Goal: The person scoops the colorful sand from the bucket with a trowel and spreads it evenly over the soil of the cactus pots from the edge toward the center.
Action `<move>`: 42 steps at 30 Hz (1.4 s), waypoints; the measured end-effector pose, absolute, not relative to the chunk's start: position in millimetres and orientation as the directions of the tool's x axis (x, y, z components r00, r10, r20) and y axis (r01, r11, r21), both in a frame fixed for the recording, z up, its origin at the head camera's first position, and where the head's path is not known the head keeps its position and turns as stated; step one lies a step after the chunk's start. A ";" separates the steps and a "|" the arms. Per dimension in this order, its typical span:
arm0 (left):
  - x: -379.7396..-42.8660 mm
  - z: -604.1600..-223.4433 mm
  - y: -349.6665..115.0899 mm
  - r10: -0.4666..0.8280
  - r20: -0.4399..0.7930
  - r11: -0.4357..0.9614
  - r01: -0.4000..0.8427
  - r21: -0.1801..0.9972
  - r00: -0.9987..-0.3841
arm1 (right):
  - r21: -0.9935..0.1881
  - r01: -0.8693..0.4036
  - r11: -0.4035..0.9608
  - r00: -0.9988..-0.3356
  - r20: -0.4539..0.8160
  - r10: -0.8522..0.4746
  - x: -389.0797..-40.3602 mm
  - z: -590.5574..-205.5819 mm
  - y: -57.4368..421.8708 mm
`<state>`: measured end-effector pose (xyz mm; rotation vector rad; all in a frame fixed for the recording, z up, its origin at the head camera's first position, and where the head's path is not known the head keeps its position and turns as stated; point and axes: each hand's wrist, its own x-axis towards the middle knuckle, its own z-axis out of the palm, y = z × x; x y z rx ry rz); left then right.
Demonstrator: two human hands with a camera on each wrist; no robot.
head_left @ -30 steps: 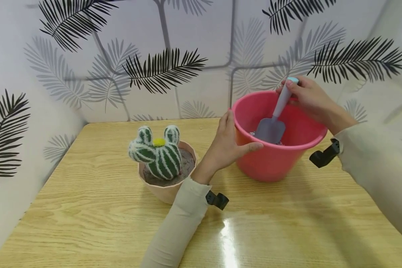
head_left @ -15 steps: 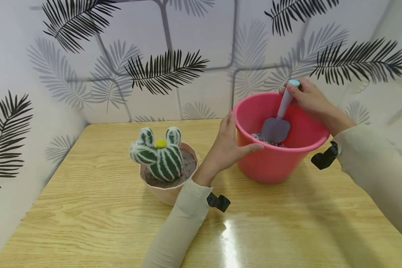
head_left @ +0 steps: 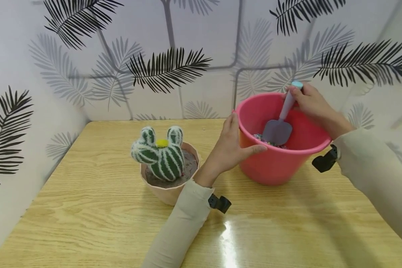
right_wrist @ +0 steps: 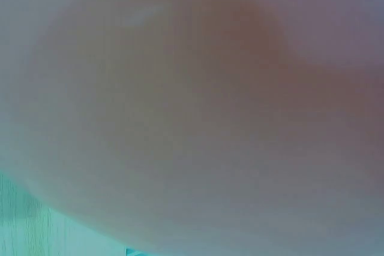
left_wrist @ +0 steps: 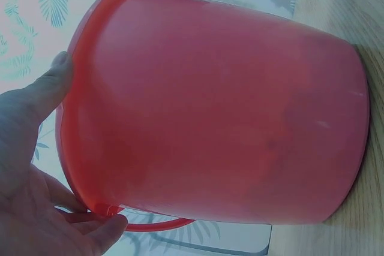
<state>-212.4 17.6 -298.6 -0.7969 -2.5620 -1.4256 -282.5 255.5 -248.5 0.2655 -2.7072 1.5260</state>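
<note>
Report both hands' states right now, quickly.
Left hand: holding the pink-red bucket at its upper edge.
Right hand: holding the gray scoop.

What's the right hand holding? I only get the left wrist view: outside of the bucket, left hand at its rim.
Observer: A scoop. In the head view the right hand grips it by the handle.
Operator: Anything inside the bucket?
Observer: Yes, small multicoloured bits, next to the scoop's lower end. How deep they go, I can't tell.
Operator: Anything else on the table?
Observer: A green-and-white cactus in a pale pot, left of the bucket in the head view.
</note>
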 end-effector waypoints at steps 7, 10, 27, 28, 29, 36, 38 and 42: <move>-210.3 -298.4 8.5 0.378 0.317 0.448 0.471 0.760 -0.870 | -0.841 -0.200 0.502 -0.970 0.096 -0.225 -286.2 -252.9 246.1; -211.0 -298.5 12.5 0.386 0.334 0.425 0.487 0.763 -0.860 | -0.861 -0.154 0.485 -0.979 0.067 -0.193 -283.8 -253.5 251.9; -211.4 -298.8 17.8 0.391 0.321 0.436 0.481 0.761 -0.862 | -0.922 0.016 0.388 -0.943 -0.142 -0.301 -283.7 -252.2 256.3; -210.9 -299.4 18.2 0.392 0.316 0.440 0.478 0.760 -0.864 | -0.919 0.030 0.393 -0.942 -0.158 -0.297 -283.2 -252.2 257.6; -210.5 -299.9 18.4 0.392 0.313 0.446 0.476 0.758 -0.865 | -0.917 0.046 0.396 -0.941 -0.173 -0.291 -282.7 -252.1 258.6; -209.7 -298.9 17.4 0.387 0.316 0.450 0.477 0.755 -0.866 | -0.928 0.105 0.358 -0.946 -0.205 -0.252 -281.3 -247.9 260.1; -210.0 -298.5 17.4 0.394 0.319 0.443 0.482 0.756 -0.862 | -0.935 0.111 0.337 -0.946 -0.203 -0.251 -280.7 -246.9 260.8; -210.6 -299.1 18.3 0.403 0.318 0.432 0.485 0.761 -0.858 | -0.943 0.119 0.311 -0.952 -0.197 -0.235 -278.5 -245.9 263.2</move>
